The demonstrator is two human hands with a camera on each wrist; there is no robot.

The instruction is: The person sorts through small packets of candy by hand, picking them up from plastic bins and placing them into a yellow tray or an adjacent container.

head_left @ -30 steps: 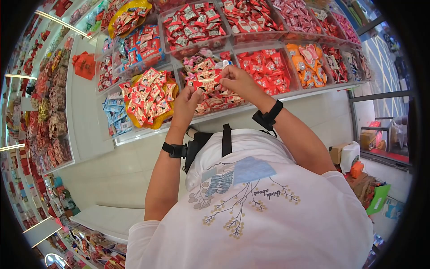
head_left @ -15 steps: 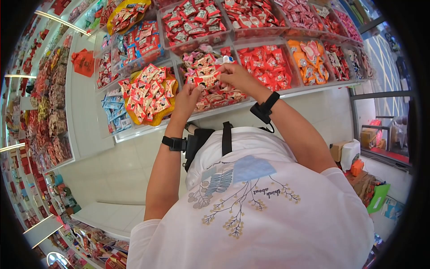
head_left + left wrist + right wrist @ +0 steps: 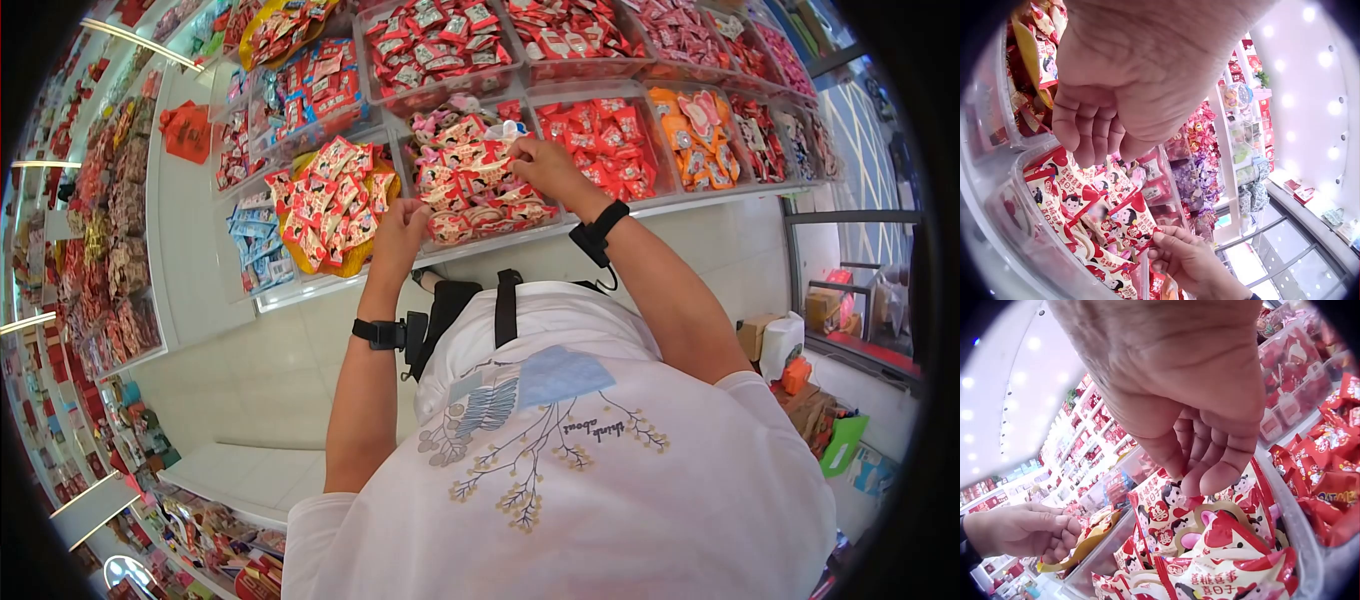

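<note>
I have both hands up at the candy display, and the work sits at about 12 o'clock from my chest in the head view. My right hand (image 3: 540, 160) is over the clear bin (image 3: 478, 243) of pink and red candy packets (image 3: 470, 185). Its fingers (image 3: 1210, 456) are curled inward with the tips bunched just above the packets; in the right wrist view I see no packet pinched between them, and I cannot tell whether the tips touch the pile. The packets carry cartoon faces and red hearts, and they lie heaped and overlapping inside the bin.

My left hand (image 3: 400, 225) hangs at about 9 o'clock from the right one, over the front edge of the shelf between that bin and the yellow-lined bin of red packets (image 3: 335, 205). Its fingers (image 3: 1094, 134) are curled toward the palm and hold nothing that I can see, well above the packets in the left wrist view.

At 3 o'clock from my right hand sits a bin of plain red packets (image 3: 595, 140), then a bin of orange packets (image 3: 695, 125). At 9 o'clock, past the yellow-lined bin, lie blue packets (image 3: 250, 240).
</note>
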